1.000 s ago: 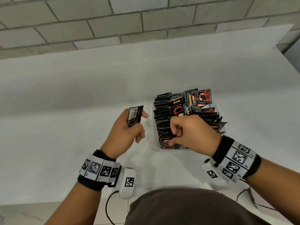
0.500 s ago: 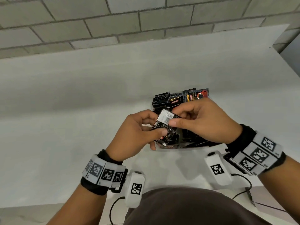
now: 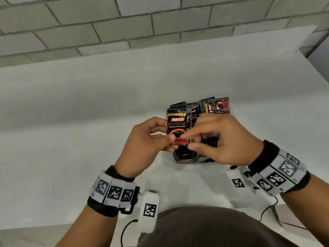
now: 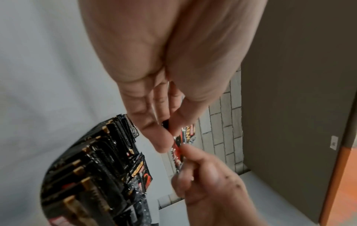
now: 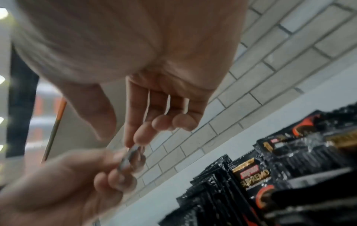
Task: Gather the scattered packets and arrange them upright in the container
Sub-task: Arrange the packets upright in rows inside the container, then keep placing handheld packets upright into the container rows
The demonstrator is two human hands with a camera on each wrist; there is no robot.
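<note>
I hold one black Kopiko Supremo packet (image 3: 177, 124) upright, front towards me, just above the container's (image 3: 185, 161) near left part. My left hand (image 3: 169, 139) pinches its lower left edge between thumb and fingers. My right hand (image 3: 187, 141) lies on its lower right corner, index finger across the front and thumb just below. The container is packed with rows of upright black packets (image 3: 216, 106). In the left wrist view my left hand (image 4: 170, 137) grips the packet (image 4: 177, 146) edge-on beside the stacked rows (image 4: 86, 175). The right wrist view shows my right hand (image 5: 135, 142) fingertips on the packet (image 5: 126, 159).
The container stands on a white table (image 3: 71, 139) against a grey brick wall (image 3: 124, 24). Wrist camera units (image 3: 148, 209) with cables hang at the table's near edge. The table ends at the right (image 3: 302, 56).
The packet went from my left hand alone to both hands over the container. It has been turned from its barcode back, tilted, to front-facing and upright.
</note>
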